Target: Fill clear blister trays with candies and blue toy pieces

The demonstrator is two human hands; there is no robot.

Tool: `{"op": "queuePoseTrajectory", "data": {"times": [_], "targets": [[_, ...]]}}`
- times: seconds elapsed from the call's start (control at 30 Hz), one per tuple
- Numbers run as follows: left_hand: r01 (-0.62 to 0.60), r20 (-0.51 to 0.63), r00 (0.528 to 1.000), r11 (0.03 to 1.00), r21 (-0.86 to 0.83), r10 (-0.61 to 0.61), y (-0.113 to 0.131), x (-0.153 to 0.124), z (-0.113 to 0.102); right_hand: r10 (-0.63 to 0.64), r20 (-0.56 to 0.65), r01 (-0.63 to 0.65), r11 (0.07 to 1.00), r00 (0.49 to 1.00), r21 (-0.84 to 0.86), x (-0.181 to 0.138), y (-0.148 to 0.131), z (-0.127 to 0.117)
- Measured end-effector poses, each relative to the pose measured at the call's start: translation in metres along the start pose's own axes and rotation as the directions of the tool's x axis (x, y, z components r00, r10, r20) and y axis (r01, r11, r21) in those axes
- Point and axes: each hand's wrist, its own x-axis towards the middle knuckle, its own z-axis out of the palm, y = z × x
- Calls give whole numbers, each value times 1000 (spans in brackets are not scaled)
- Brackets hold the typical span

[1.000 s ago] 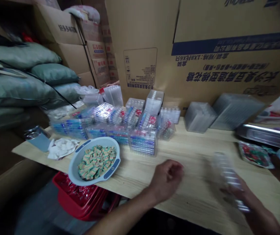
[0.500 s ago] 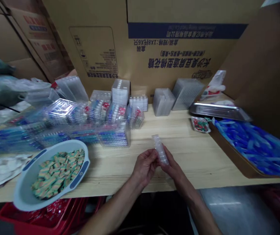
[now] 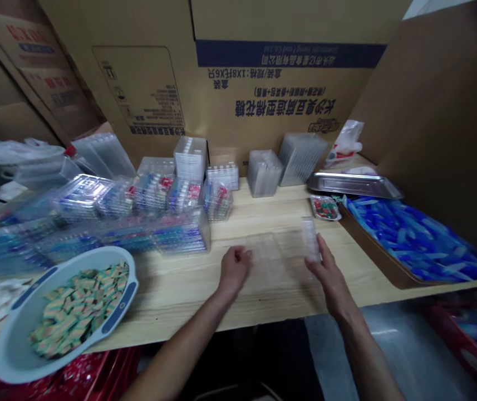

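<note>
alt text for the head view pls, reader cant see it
The left hand and right hand hold a clear tray spread open on a wooden table. A bowl of wrapped sweets sits at left by stacks of filled clear boxes; a box of blue packets lies at right.

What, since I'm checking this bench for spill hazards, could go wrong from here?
1. The bowl of sweets hangs over the front edge of the table near the left forearm; a nudge could tip it off.
2. The clear tray lies open and flimsy between the left hand and right hand, touched only at its ends; it may spring shut or slide.
3. The stacked filled packs stand just behind the left hand and could be knocked.
</note>
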Motion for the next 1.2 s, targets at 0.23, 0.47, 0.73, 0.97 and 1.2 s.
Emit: {"op": "queuePoseTrajectory", "data": {"times": [0.23,0.47,0.73,0.97,1.2], "targets": [[247,426,902,900,-359,-77,37,-55,22,-195,269,159,976,943,151,-43,-36,29],[283,366,922,866,-411,-127,39,-61,24,-197,318,115,959,928,259,-47,-41,49],[30,200,979,953,-302,32,60,-53,-11,-76,143,16,927,987,375,-32,-33,44],[67,40,997,995,-74,-64,32,-36,-90,-11,-46,-24,715,999,-699,18,8,-15],[-280,-27,907,651,705,419,-1,-54,-107,10,12,5,539,1000,-842,24,35,-2]]}}
